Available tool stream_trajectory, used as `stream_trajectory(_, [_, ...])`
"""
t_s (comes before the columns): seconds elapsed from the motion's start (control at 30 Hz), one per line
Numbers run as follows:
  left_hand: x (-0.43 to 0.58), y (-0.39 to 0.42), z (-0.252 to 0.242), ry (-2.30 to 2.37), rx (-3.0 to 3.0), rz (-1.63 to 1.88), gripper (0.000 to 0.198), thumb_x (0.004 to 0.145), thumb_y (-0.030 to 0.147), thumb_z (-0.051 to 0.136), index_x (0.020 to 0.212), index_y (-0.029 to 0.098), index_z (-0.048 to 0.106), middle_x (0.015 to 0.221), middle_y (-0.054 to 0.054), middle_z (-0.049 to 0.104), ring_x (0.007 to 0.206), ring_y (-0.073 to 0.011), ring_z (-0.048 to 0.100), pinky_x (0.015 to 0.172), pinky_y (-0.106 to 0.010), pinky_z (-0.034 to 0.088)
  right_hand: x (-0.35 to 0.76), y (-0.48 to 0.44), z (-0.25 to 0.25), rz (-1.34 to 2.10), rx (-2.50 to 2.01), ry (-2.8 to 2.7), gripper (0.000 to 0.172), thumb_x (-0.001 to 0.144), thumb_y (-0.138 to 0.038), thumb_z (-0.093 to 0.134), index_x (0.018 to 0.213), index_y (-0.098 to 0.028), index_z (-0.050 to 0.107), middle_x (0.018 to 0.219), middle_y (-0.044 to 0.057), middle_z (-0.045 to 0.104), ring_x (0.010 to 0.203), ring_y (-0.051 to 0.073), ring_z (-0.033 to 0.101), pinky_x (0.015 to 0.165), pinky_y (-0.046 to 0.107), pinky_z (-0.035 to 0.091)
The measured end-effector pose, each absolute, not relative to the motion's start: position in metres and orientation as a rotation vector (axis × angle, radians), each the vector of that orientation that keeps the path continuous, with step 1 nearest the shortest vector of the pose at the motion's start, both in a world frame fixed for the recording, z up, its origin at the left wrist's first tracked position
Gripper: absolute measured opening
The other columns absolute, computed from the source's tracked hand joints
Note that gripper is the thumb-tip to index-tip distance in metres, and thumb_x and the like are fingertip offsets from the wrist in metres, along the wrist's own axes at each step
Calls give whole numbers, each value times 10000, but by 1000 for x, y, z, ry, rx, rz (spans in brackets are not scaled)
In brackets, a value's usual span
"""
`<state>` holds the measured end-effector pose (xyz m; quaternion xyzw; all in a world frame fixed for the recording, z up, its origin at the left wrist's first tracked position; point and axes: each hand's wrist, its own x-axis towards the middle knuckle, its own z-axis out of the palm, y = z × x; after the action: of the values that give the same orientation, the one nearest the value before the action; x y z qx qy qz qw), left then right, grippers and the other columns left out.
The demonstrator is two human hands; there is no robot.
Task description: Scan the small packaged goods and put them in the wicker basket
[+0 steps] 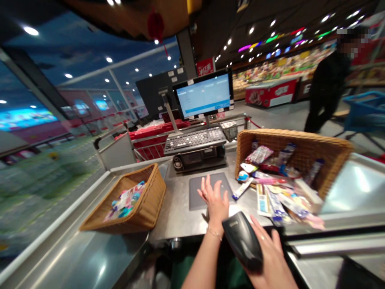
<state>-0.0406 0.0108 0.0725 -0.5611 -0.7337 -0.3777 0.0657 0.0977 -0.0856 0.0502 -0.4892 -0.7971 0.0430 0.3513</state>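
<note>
One black barcode scanner (242,245) rests gripped in the right hand (272,259) above the near edge of the tabletop (177,214). The left hand (215,198) hovers spread over the grey pad (197,190), beside a tipped wicker basket (300,140) spilling packets (276,200) within reach.

The glossy black scanner (243,240) tilts, head up-left, over the steel counter (177,218) edge.

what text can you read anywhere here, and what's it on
Nothing reads clearly.
red sign: white characters, blurred.
monitor: screen text too small.
keyboard: keys too small.
scanner: logo too small.
packets: print blurred.
red freezer: lettering blurred.
</note>
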Motion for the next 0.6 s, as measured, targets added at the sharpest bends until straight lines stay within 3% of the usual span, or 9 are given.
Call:
stream_trajectory(0.3, [-17,39,52,-2276,-1883,-1015,397,799,213,607,1194,252,617,1557,-122,339,1480,-324,201,1142,-674,184,114,-79,35,106,-1331,-2043,532,788,-233,431,1305,-119,480,1374,178,585,1370,336,449,1064,650,328])
stream_trajectory(0.6, [4,82,28,-2386,-2014,-801,353,834,314,592,1174,236,647,1550,-153,352,1480,-346,189,1126,-695,182,123,-77,36,72,-1364,-2011,503,801,-240,429,1286,-113,466,1338,202,607,1313,372,508,1027,689,364])
